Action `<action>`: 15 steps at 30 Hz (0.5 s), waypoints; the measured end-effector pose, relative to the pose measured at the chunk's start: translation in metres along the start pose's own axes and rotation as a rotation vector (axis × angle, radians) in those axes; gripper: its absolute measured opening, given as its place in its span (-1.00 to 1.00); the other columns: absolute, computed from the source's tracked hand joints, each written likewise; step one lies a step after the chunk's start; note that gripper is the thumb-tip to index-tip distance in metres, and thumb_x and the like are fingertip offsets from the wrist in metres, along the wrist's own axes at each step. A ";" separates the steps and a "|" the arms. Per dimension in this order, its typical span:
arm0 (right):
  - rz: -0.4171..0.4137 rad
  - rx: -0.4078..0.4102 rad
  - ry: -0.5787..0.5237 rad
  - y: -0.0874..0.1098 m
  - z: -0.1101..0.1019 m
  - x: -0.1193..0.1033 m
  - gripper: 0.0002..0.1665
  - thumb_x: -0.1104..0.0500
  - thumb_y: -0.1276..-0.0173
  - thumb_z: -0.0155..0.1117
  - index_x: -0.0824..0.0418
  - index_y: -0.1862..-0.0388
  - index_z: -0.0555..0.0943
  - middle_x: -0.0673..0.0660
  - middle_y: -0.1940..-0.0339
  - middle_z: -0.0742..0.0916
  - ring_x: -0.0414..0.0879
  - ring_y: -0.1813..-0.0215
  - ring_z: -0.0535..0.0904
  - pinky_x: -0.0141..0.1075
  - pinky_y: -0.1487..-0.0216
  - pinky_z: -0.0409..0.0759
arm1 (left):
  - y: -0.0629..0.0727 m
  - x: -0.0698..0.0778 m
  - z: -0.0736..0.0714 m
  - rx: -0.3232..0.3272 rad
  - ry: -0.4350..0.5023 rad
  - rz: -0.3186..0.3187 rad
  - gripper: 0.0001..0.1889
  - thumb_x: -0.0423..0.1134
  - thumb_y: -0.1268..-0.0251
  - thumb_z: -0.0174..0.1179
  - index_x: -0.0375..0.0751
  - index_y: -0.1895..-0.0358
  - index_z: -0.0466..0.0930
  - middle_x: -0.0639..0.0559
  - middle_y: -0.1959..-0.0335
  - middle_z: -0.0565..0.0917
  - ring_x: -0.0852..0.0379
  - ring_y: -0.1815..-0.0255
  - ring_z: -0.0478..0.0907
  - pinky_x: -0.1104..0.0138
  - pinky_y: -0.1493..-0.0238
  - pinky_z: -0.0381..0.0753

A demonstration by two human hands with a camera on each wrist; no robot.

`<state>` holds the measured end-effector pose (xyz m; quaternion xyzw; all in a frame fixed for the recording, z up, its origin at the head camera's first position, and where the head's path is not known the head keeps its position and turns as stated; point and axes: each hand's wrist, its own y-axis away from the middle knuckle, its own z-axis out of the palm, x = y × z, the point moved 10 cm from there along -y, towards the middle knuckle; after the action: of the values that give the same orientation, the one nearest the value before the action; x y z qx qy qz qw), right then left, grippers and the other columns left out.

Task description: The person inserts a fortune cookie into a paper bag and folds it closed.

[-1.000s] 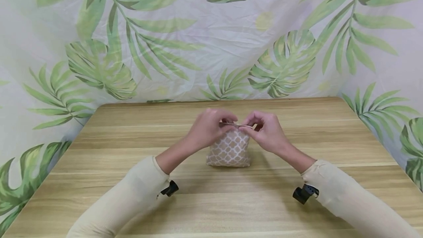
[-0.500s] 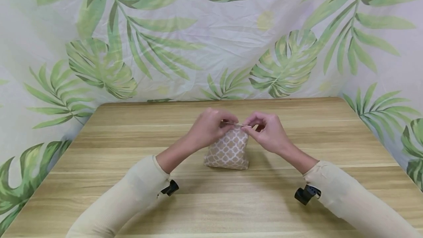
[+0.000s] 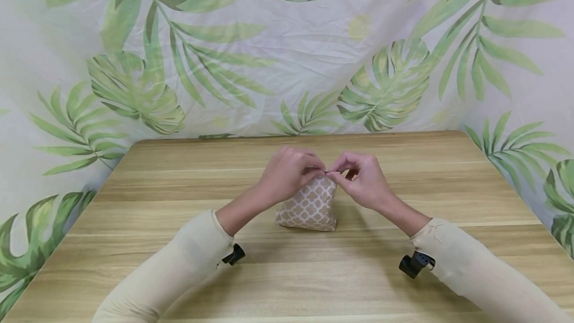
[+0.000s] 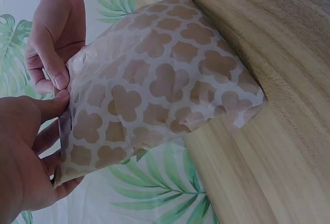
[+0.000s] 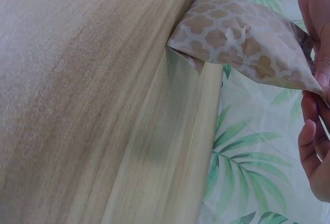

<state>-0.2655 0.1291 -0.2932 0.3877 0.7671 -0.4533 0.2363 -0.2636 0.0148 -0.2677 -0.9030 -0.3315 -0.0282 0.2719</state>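
Note:
A small tan bag (image 3: 309, 206) with a white lattice pattern stands upright on the table, its base resting on the wood. Both hands are at its top edge. My left hand (image 3: 288, 172) pinches the left part of this edge between thumb and fingers. Close beside it, my right hand (image 3: 364, 179) pinches the right end with thumb and index finger. In the left wrist view the bag (image 4: 170, 79) looks thin and slightly shiny, and the thumb tips almost meet at its rim. Whatever the bag contains is hidden.
A light wood-grain table (image 3: 287, 283) spreads under the arms. Behind it hangs a pale cloth (image 3: 309, 59) printed with green leaves. Black wrist cameras (image 3: 413, 264) stick out below both cream sleeves (image 3: 179, 258).
The bag's base has shifted slightly left and turned a little. My left fingers have slid right along the top edge, closer to my right hand, which keeps its pinch.

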 end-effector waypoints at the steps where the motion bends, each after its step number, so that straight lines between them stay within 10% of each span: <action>1: -0.003 0.000 -0.001 0.000 0.000 0.000 -0.87 0.47 -0.24 0.49 0.29 0.39 0.72 0.11 0.47 0.81 -0.20 0.41 0.68 -0.40 0.46 0.58 | 0.001 -0.001 0.000 0.002 0.002 0.002 -0.94 -0.24 -0.29 0.45 -0.12 0.25 0.86 0.07 0.27 0.82 0.16 0.35 0.72 0.28 0.22 0.63; 15: -0.013 0.015 -0.030 0.004 -0.005 0.000 -0.86 0.47 -0.22 0.50 0.30 0.43 0.72 0.13 0.46 0.81 -0.24 0.41 0.65 -0.41 0.45 0.59 | 0.014 -0.020 -0.005 0.021 0.063 -0.025 -0.88 -0.21 -0.31 0.44 -0.20 0.31 0.84 0.06 0.36 0.78 0.21 0.48 0.59 0.40 0.44 0.51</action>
<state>-0.2624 0.1347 -0.2930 0.3778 0.7625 -0.4661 0.2420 -0.2702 -0.0081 -0.2747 -0.8944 -0.3345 -0.0567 0.2914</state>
